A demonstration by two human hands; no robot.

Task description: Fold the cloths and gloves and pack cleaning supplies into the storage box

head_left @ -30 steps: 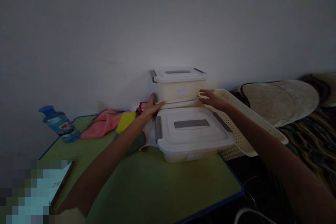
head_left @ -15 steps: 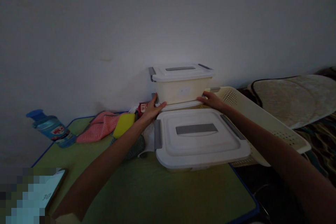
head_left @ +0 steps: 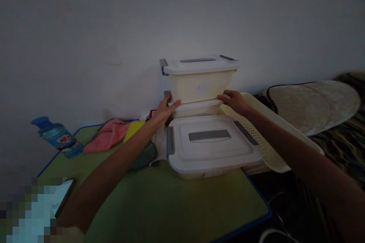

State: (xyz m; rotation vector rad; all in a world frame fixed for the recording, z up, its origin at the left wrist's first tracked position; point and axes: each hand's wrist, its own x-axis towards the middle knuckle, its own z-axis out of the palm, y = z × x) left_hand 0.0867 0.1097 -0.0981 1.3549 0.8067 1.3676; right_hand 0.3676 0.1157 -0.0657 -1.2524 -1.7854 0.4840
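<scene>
Two cream storage boxes with white lids stand stacked by the wall: an upper box (head_left: 201, 86) and a lower box (head_left: 196, 112) beneath it. My left hand (head_left: 167, 111) grips the lower box's left side near its grey latch, thumb along the lid's front edge. On the opposite side, my right hand (head_left: 234, 101) is closed on the lower box's right edge. In front of the stack sits a larger storage box (head_left: 212, 152) with a grey handle on its white lid, hiding the stack's base.
A perforated cream basket (head_left: 288, 136) lies right of the boxes, under my right forearm. On the green table (head_left: 159, 205) are a blue bottle (head_left: 61, 138), a pink cloth (head_left: 107, 135), a yellow sponge (head_left: 134, 129) and a phone-like screen (head_left: 61, 197). A cushion (head_left: 313, 106) rests at right.
Both hands and the two stacked boxes have risen, showing more of the lower box's front wall. The view has shifted slightly; the basket and front box appear a little further left.
</scene>
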